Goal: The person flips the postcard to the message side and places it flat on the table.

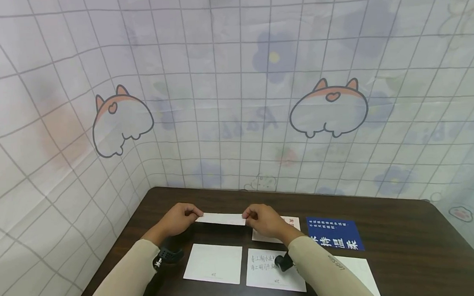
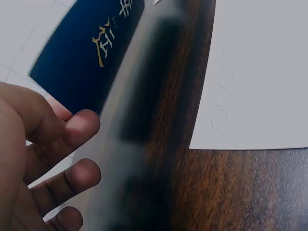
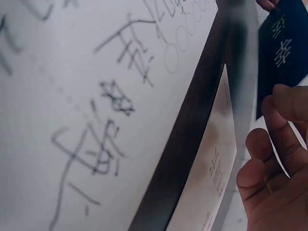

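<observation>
A postcard (image 1: 220, 218) is held up off the table by both hands, its white side seen at a steep slant in the head view. The left hand (image 1: 179, 219) pinches its left end between thumb and index finger. At the opposite end, the right hand (image 1: 266, 222) pinches it likewise. From the wrists, the other side of the postcard (image 2: 91, 53) shows dark blue with white and gold characters. Below the hands lie a postcard without handwriting (image 1: 213, 264) and a postcard with handwritten lines (image 1: 261, 271), partly covered by the right wrist camera (image 1: 283, 262).
A postcard with red characters (image 1: 296, 224) lies partly behind the right hand. Farther right are a blue postcard (image 1: 335, 232) with white characters and a white postcard (image 1: 359, 270), partly under the right forearm. The dark wooden table (image 1: 405, 246) meets a patterned curtain (image 1: 236, 122).
</observation>
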Demonstrator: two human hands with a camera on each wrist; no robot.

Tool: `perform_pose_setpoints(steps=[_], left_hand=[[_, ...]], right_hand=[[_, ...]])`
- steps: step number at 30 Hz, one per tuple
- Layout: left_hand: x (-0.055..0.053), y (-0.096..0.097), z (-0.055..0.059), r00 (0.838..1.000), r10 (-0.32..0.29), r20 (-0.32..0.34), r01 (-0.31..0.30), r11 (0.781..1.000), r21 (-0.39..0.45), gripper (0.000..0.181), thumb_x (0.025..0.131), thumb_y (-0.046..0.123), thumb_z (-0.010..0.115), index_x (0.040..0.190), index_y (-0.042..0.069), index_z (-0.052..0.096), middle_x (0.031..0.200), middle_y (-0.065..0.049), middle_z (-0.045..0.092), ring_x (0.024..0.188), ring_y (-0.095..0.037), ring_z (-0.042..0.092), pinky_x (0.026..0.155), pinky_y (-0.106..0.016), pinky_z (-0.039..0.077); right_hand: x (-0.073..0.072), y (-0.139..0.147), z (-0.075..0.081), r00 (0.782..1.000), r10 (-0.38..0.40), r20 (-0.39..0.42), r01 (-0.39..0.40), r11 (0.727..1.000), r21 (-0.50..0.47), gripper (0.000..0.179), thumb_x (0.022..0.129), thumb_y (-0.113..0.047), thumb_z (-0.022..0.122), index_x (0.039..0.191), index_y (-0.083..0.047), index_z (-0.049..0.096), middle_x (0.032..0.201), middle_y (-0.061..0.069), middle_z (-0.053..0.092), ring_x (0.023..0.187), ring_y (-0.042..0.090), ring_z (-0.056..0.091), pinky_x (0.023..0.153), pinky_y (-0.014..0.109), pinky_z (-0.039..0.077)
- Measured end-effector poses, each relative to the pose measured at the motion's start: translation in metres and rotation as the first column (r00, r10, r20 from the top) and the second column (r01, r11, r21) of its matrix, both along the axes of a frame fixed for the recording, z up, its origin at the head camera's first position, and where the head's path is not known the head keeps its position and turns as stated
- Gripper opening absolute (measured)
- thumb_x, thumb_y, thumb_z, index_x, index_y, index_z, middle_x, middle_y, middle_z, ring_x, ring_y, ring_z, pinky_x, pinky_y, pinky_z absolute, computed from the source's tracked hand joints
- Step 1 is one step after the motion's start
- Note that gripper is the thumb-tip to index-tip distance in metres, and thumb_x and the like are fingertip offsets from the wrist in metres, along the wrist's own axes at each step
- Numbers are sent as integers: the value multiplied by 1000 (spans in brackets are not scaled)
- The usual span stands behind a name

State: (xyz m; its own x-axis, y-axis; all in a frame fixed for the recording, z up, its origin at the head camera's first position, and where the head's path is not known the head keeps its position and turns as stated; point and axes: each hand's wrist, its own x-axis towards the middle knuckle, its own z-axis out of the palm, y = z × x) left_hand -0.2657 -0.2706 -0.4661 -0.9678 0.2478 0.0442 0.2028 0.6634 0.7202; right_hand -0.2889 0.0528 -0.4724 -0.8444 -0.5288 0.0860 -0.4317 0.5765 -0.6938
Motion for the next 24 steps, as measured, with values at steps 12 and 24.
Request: perform_pose_setpoints(steps=[12, 24], left_hand=[[0, -2, -1, 998, -56, 1, 56, 998, -2, 13, 99, 19, 69, 107, 13, 77, 108, 1, 72, 101, -19, 65, 87, -44, 54], [0, 5, -3, 1000, 18, 15, -16, 996, -85, 11, 96, 15, 73, 106, 16, 77, 106, 4, 71, 102, -18, 64, 90, -46, 53]], right_hand=[[1, -1, -1, 1000, -19, 22, 19, 1000, 12, 7, 100, -15, 65, 105, -16, 70, 92, -6, 64, 82, 13, 58, 73, 33, 50], [2, -5, -3, 1000, -11, -3, 11, 999, 39, 22, 90, -22, 79, 109, -14, 71, 87, -8, 62, 79, 12, 57, 72, 32, 50]])
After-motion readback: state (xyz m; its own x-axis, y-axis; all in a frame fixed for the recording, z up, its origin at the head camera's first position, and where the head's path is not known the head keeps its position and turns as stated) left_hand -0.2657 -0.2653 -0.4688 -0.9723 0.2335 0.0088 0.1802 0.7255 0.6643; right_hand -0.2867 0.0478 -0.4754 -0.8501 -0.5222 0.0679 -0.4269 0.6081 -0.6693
